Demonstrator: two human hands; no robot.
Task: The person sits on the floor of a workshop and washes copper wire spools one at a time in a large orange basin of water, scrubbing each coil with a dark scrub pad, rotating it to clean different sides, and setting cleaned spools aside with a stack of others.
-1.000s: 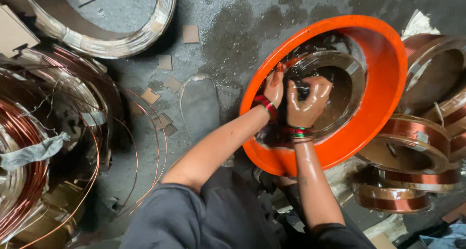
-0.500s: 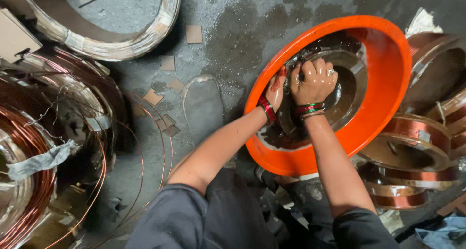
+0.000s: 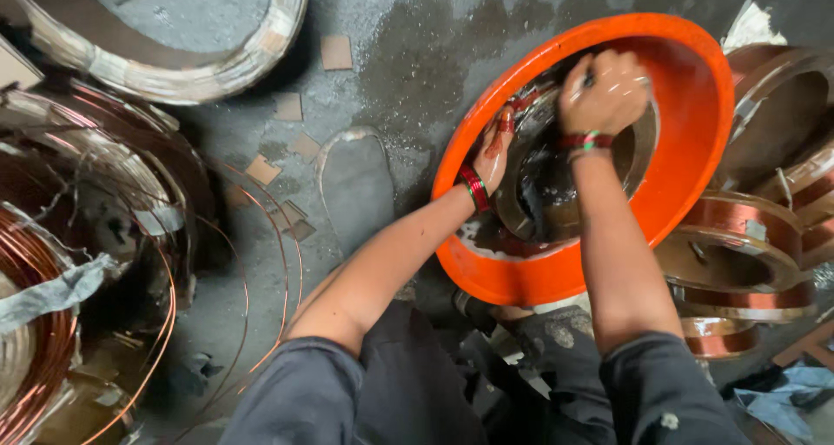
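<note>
Left hand (image 3: 492,152): fingers hidden behind the rim of the round copper-wire coil (image 3: 530,193) inside the orange plastic basin (image 3: 695,124); grip not discernible. Right hand (image 3: 604,89): motion-blurred, contents unclear. Loose copper-wire hoops (image 3: 52,323): cut by left edge. Stacked copper coils (image 3: 764,228): cut by right edge.

One orange basin (image 3: 695,141) is sitting right of centre, with one metal ring (image 3: 643,150) lying inside it. Two hands are working in it: the left hand (image 3: 493,150) and the right hand (image 3: 604,89), each wearing bangles at the wrist. About five copper-wound spools (image 3: 747,228) are stacking at the right, though their edges are overlapping. One pale wire coil (image 3: 156,72) is lying far left. About five small cardboard squares (image 3: 336,52) are scattering over the floor (image 3: 391,28).
</note>
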